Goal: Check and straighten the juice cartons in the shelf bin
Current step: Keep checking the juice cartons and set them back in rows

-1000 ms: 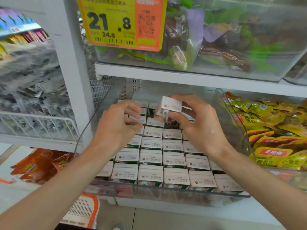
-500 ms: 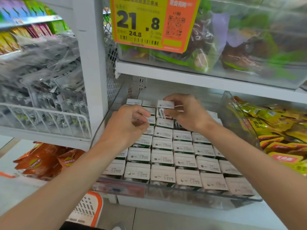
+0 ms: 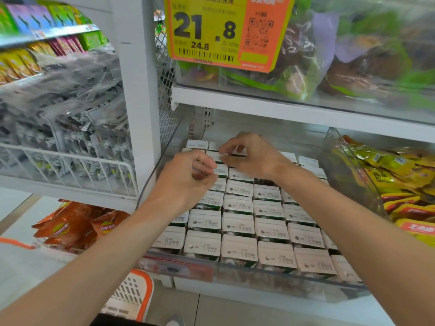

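both forearms outstretched, left hand (image 3: 188,180) curled, right hand (image 3: 254,156) palm-down just beyond, thumb and forefinger pinching a carton (image 3: 219,157)

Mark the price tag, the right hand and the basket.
price tag (image 3: 211,24), head view, yellow area between the large digits.
right hand (image 3: 255,156), head view, back of the hand.
basket (image 3: 130,296), head view, white slotted wall inside the orange rim.

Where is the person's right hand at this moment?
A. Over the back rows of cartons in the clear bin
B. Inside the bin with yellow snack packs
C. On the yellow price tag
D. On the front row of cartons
A: the right hand is over the back rows of the juice cartons in the clear bin, away from the front row.
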Available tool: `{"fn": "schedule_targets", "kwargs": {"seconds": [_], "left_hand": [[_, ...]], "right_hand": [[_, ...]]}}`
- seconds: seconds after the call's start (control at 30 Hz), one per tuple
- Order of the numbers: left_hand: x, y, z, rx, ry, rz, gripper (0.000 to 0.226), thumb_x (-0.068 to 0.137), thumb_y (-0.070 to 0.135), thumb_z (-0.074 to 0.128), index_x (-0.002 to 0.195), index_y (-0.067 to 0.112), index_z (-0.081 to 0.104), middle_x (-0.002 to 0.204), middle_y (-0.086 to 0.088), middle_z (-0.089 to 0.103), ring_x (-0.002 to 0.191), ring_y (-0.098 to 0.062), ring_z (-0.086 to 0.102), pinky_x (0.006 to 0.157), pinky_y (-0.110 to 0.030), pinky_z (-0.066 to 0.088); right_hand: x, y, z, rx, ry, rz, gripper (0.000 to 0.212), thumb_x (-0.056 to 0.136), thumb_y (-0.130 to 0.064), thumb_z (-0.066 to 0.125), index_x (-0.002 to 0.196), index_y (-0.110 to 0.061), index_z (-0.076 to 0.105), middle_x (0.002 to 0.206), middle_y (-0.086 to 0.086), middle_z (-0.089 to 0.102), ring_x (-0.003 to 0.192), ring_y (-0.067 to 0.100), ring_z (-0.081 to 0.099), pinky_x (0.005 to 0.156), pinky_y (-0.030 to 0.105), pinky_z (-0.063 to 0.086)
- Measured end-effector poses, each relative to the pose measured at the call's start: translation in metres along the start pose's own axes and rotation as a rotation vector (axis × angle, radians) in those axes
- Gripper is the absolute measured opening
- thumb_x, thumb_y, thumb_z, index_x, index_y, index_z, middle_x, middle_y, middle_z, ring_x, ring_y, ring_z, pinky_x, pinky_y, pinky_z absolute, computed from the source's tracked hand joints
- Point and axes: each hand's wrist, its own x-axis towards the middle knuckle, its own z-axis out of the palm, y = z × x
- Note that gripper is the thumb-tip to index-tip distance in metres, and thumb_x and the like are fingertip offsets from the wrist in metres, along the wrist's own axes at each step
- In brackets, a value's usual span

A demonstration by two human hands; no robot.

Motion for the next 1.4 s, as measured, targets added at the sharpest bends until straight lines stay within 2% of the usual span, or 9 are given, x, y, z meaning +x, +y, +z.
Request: {"fn": "schedule_targets", "kwargs": {"seconds": [0.17,0.6,0.67,0.73,0.83,0.97,1.07,1.2,1.4], "left_hand": [[-0.001,-0.001,-0.001,-0.003,0.003,0.006,0.016,0.090,0.013,0.080,0.097,0.025,0.071,0.094,0.008,0.075,0.089,-0.005,0.071,0.084,-0.016,0.052],[-0.003,0.001,0.006,0.133,0.057,0.100,0.017,0.089,0.011,0.080,0.094,0.026,0.072,0.086,0.011,0.071,0.075,0.001,0.065,0.074,-0.008,0.048],[-0.004,0.002,0.007,0.168,0.064,0.115,0.017,0.089,0.012,0.080,0.097,0.025,0.074,0.086,0.012,0.070,0.076,0.001,0.063,0.070,-0.003,0.045],[-0.004,0.003,0.007,0.179,0.062,0.111,0.018,0.089,0.013,0.081,0.098,0.026,0.074,0.086,0.013,0.069,0.076,0.002,0.062,0.069,-0.001,0.043],[-0.004,0.004,0.006,0.164,0.059,0.095,0.019,0.088,0.014,0.082,0.097,0.028,0.073,0.086,0.013,0.069,0.078,0.001,0.062,0.069,-0.003,0.044],[-0.006,0.009,0.005,0.110,0.101,0.103,0.027,0.088,0.018,0.084,0.093,0.035,0.063,0.091,0.011,0.068,0.082,-0.003,0.063,0.079,-0.015,0.052],[-0.009,0.016,0.006,0.043,0.129,0.156,0.035,0.087,0.035,0.083,0.113,0.029,0.060,0.103,0.014,0.064,0.095,-0.005,0.062,0.085,-0.024,0.052],[-0.018,0.033,0.011,0.012,-0.079,0.258,0.063,0.087,0.057,0.060,0.143,0.028,0.058,0.134,0.016,0.065,0.125,-0.002,0.059,0.108,-0.033,0.049],[-0.027,0.034,0.021,-0.222,-0.368,0.163,0.041,0.087,0.048,0.066,0.122,0.027,0.071,0.109,0.014,0.080,0.100,-0.003,0.076,0.082,-0.014,0.058]], "right_hand": [[0.015,-0.006,-0.008,-0.178,-0.092,-0.091,0.033,0.096,-0.039,0.077,0.124,-0.023,0.076,0.103,-0.010,0.066,0.096,0.011,0.055,0.084,0.022,0.039],[0.023,-0.013,-0.012,-0.312,-0.227,-0.150,0.036,0.099,-0.031,0.073,0.131,-0.015,0.069,0.108,-0.006,0.056,0.097,0.012,0.051,0.077,0.019,0.037],[0.018,-0.011,-0.012,-0.229,-0.206,-0.165,0.032,0.100,-0.027,0.073,0.127,-0.011,0.071,0.101,-0.008,0.055,0.095,0.013,0.054,0.070,0.016,0.042],[0.010,-0.009,-0.013,-0.105,-0.131,-0.193,0.025,0.100,-0.020,0.073,0.121,-0.006,0.072,0.099,-0.005,0.059,0.096,0.018,0.060,0.079,0.021,0.050],[-0.004,-0.007,-0.016,0.113,0.004,-0.179,0.023,0.102,-0.017,0.069,0.122,-0.007,0.067,0.116,0.007,0.067,0.107,0.022,0.065,0.084,0.018,0.050],[-0.034,-0.011,-0.025,0.384,0.156,-0.103,0.027,0.104,-0.010,0.065,0.131,-0.003,0.062,0.121,0.007,0.071,0.111,0.021,0.070,0.097,0.031,0.057],[-0.065,-0.012,-0.033,0.521,0.230,-0.035,0.028,0.105,-0.011,0.064,0.131,-0.003,0.064,0.120,0.005,0.074,0.110,0.013,0.072,0.098,0.024,0.057],[-0.103,-0.014,-0.046,0.662,0.204,0.040,0.028,0.105,-0.016,0.063,0.132,-0.009,0.067,0.117,0.002,0.078,0.107,0.006,0.074,0.092,0.017,0.055],[-0.143,-0.012,-0.045,0.817,0.253,0.163,0.042,0.092,-0.033,0.074,0.132,-0.023,0.070,0.116,-0.006,0.080,0.104,0.010,0.077,0.093,0.022,0.059]]}}
